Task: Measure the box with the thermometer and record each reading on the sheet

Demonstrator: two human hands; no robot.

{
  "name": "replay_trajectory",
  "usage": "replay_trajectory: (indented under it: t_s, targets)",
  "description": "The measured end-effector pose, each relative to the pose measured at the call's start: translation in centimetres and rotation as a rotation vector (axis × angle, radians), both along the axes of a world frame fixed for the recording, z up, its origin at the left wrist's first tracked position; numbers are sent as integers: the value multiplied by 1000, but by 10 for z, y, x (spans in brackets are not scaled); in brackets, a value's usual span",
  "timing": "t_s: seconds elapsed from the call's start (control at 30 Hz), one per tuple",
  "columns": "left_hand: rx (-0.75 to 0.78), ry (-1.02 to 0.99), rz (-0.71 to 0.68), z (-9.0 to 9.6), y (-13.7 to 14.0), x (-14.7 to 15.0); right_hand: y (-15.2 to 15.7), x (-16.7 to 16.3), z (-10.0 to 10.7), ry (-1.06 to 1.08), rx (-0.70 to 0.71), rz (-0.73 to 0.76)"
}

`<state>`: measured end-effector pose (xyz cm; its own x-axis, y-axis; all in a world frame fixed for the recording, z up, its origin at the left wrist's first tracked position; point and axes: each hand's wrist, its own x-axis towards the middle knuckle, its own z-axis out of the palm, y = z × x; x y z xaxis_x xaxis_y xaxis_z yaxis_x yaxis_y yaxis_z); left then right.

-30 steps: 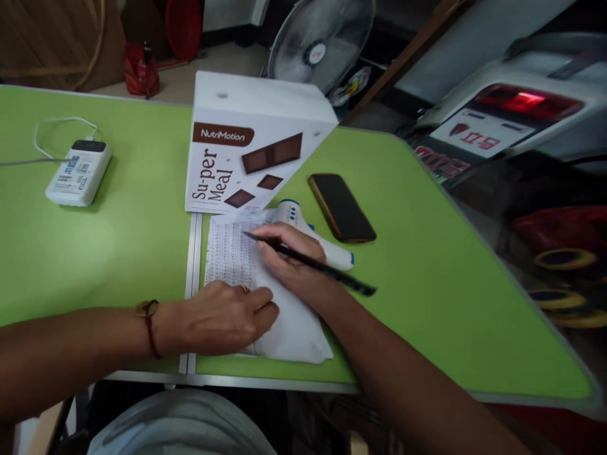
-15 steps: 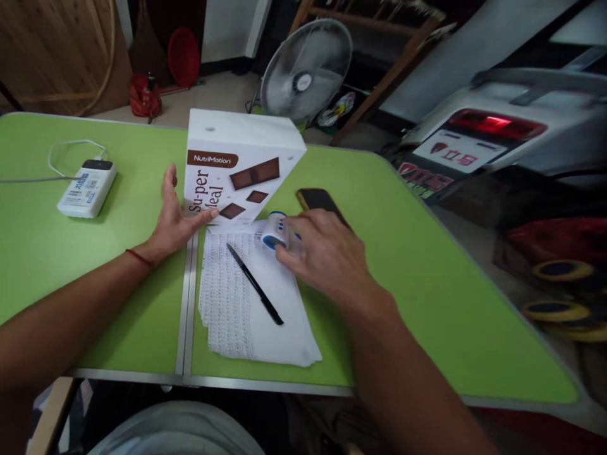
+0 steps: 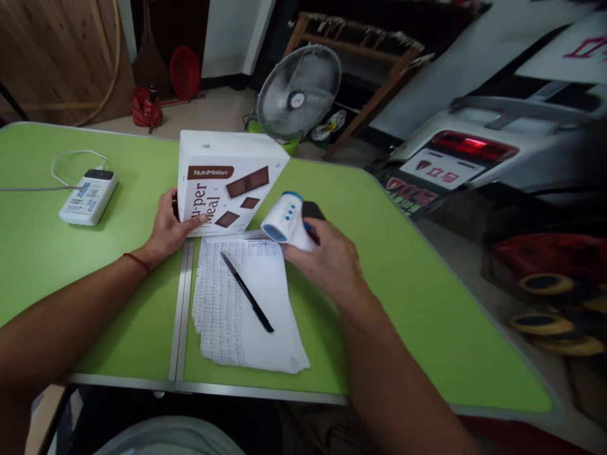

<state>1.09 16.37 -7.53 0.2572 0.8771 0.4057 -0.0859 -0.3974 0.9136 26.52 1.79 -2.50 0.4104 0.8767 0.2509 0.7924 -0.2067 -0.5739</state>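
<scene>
My left hand (image 3: 171, 226) grips the lower left edge of a white NutriMotion box (image 3: 227, 151), its thumb across the printed front and its fingers behind. The box stands upright on the table. In my right hand (image 3: 332, 256) is a white and blue infrared thermometer (image 3: 287, 218), gripped by its handle, with its wide end facing left towards me. Below the box lies a stack of handwritten sheets (image 3: 279, 316), with a black pen (image 3: 246, 292) slanting across it. A dark phone (image 3: 313, 210) is mostly hidden behind the thermometer and my right hand.
On the left of the green table (image 3: 403, 303) lies a white power bank (image 3: 90, 197) with a cable plugged in. A metal seam (image 3: 179, 328) runs across the tabletop. Beyond the far edge stand a fan (image 3: 298, 95) and, to the right, a white scooter (image 3: 465, 145).
My right hand has closed around the thermometer's handle and raised it off the papers, turning it more upright. My left hand's fingers have wrapped further behind the box edge. The camera view has shifted slightly.
</scene>
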Motion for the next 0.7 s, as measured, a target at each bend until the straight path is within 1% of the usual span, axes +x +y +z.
replay_trajectory:
  t_s: [0.07,0.1,0.17,0.23,0.33,0.43,0.57,0.7]
  targets:
    - [-10,-15,26,7,-8,0,-2,-9,-6,223,247,75]
    - [-10,-21,30,11,-11,1,-4,-15,-9,343,332,146]
    - [-26,-14,12,16,-16,1,-8,-30,-14,568,422,307]
    - [-66,15,-23,19,-19,2,-12,-45,-17,741,378,418]
    - [-134,49,-66,21,-20,3,-16,-59,-20,874,307,469]
    - [-156,69,-78,22,-21,2,-15,-65,-21,938,287,457]
    - [-127,104,-84,24,-22,0,-11,-69,-19,1009,277,447]
    - [-105,124,-98,25,-22,-1,-8,-74,-17,998,285,461]
